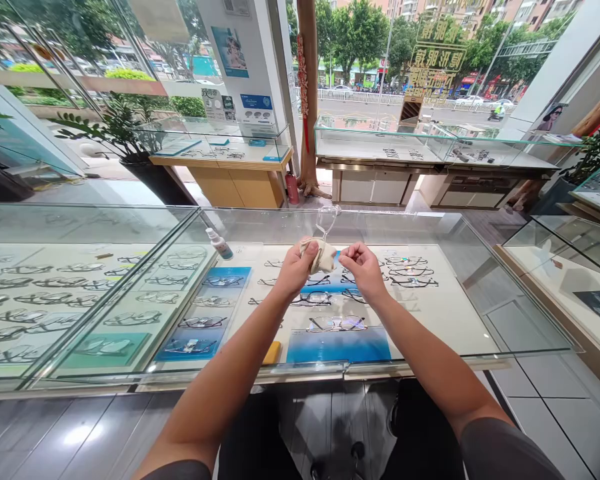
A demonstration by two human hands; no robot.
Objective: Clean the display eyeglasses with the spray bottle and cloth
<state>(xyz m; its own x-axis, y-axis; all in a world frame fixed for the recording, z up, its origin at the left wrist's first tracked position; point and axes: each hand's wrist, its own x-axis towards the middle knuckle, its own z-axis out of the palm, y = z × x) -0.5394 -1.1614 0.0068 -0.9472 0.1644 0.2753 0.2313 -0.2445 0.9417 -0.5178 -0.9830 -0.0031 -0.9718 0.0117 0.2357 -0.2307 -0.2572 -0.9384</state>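
My left hand is closed around a crumpled beige cleaning cloth, its thumb pressed on top. Clear-rimmed glasses show just beyond the cloth, with a thin pale strip leading down toward it; whether the cloth is wrapped on them I cannot tell. Just right of the cloth, my right hand has its thumb and forefinger pinched together. What those fingertips hold, if anything, is too small to make out. Both hands are above the glass display counter.
A small white spray bottle stands on the counter to the left. Under the glass lie rows of spectacles and blue display cards. A yellow object is near the front edge. More showcases stand by the windows.
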